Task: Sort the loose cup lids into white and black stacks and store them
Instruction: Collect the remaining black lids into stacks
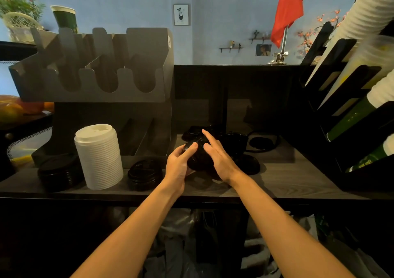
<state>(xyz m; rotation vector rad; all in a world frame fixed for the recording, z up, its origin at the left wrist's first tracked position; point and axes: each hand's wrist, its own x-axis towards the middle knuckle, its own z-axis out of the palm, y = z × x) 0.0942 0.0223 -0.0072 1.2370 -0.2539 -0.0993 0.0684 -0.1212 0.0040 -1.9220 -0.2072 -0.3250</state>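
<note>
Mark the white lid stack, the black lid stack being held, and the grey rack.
white lid stack [100, 160]: head view, middle of its ribbed side.
held black lid stack [200, 159]: head view, its exposed dark side.
grey rack [91, 94]: head view, front panel beside the cutouts.

Left of the gripped black plastic lid stack [197, 161], a low pile of black ringed lids [145, 174] and a tall white ribbed lid column [99, 158] blocked me; loose black lids [233, 140] crowded behind; grey wood-grain counter [287, 177] lay open rightward.
</note>
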